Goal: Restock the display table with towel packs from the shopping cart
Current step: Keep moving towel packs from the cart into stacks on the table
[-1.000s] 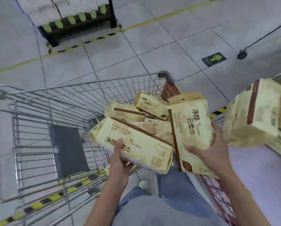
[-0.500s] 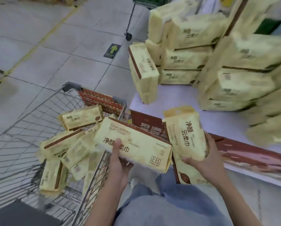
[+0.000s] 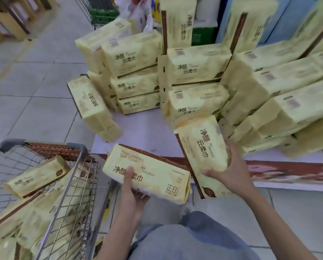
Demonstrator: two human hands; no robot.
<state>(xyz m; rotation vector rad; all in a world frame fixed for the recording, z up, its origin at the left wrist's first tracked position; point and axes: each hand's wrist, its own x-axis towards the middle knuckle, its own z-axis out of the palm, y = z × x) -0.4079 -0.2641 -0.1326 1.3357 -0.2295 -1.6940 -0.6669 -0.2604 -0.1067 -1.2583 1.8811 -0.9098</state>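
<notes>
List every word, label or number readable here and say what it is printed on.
"Face-washing Soft Towel", "净颜云柔巾" (partly covered by the thumb), "正印 ZHENG YIN": towel pack in the left hand.
"净颜云柔巾": towel pack in the right hand.
"净颜云柔巾": stacked packs on the display table.
The size line on the left-hand pack and the small print elsewhere are too blurred to read.

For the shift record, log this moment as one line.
left hand: holds towel pack | right hand: holds second pack | display table: bare spot ahead | cart: packs remain
</notes>
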